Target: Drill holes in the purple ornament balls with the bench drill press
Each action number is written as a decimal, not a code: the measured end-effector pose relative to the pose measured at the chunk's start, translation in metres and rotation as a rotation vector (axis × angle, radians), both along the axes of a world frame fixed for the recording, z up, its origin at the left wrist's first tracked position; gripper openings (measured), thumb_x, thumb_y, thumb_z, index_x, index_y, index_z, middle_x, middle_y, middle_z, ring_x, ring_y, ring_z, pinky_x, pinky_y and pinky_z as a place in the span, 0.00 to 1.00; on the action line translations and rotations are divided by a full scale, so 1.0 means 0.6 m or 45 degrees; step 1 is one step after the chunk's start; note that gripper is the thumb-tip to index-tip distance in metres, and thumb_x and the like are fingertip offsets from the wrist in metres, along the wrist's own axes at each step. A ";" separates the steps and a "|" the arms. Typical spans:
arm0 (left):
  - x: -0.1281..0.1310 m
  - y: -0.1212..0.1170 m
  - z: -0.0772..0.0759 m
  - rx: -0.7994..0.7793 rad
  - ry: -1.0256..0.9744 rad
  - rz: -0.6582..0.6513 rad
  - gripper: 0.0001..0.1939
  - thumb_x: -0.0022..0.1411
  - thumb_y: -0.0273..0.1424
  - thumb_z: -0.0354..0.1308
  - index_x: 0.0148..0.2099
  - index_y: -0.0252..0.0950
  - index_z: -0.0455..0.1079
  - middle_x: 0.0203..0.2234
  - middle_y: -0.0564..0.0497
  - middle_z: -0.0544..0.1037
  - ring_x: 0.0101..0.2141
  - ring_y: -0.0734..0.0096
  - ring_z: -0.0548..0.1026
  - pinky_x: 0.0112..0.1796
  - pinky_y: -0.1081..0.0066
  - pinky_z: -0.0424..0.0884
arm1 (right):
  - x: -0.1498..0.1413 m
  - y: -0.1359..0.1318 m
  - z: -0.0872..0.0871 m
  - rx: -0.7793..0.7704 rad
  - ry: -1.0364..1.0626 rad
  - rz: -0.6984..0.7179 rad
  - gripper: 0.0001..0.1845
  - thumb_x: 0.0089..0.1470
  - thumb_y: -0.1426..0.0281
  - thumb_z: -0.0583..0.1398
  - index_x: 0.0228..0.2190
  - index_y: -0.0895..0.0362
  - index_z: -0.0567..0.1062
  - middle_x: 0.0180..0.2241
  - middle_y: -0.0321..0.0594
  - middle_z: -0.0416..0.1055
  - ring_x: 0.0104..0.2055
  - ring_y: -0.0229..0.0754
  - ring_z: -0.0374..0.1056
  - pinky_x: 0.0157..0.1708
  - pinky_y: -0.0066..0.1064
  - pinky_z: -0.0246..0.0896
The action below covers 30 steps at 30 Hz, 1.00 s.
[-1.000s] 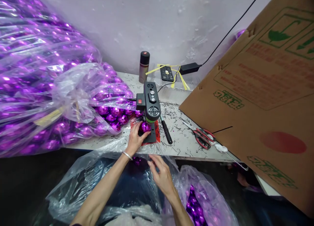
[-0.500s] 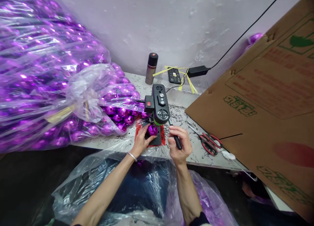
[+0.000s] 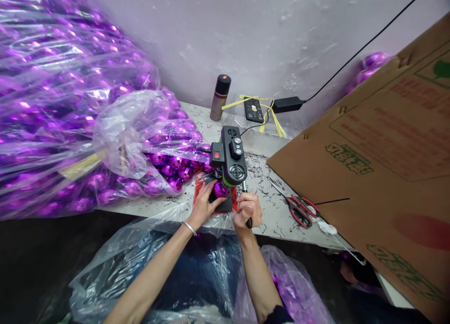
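A purple faceted ball ornament (image 3: pixel 221 190) sits under the head of a small black press machine (image 3: pixel 232 157) with a red switch on its side. My left hand (image 3: pixel 206 205), a silver bangle at its wrist, pinches the ball from the left between thumb and fingers. On the right, my right hand (image 3: pixel 249 209) is wrapped round the black lever handle (image 3: pixel 249 222) of the press. The dark base plate (image 3: pixel 225 204) below the ball lies on a red sheet (image 3: pixel 197 191).
A big clear bag of purple balls (image 3: pixel 70 103) fills the left. Red-handled scissors (image 3: pixel 300 209) lie by a large cardboard box (image 3: pixel 379 174) on the right. A spray can (image 3: pixel 221 97), a phone (image 3: pixel 253 109) and a black power adapter (image 3: pixel 288 104) are behind. Black scraps litter the white table (image 3: pixel 270 211).
My right hand has pulled the lever handle downward and a little left. My left hand stays on the ball. The view has shifted slightly.
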<state>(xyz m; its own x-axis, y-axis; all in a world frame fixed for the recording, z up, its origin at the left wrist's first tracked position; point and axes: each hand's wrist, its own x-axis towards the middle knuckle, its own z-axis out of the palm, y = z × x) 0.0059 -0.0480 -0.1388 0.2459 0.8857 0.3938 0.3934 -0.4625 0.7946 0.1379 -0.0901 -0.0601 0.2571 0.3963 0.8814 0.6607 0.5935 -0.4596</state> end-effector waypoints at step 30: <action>-0.052 -0.066 0.010 -0.023 0.032 -0.025 0.38 0.61 0.45 0.68 0.67 0.38 0.60 0.59 0.36 0.74 0.60 0.48 0.74 0.60 0.47 0.70 | -0.002 -0.012 0.111 -0.211 0.161 0.077 0.22 0.68 0.71 0.53 0.21 0.55 0.66 0.23 0.35 0.66 0.29 0.38 0.68 0.30 0.33 0.59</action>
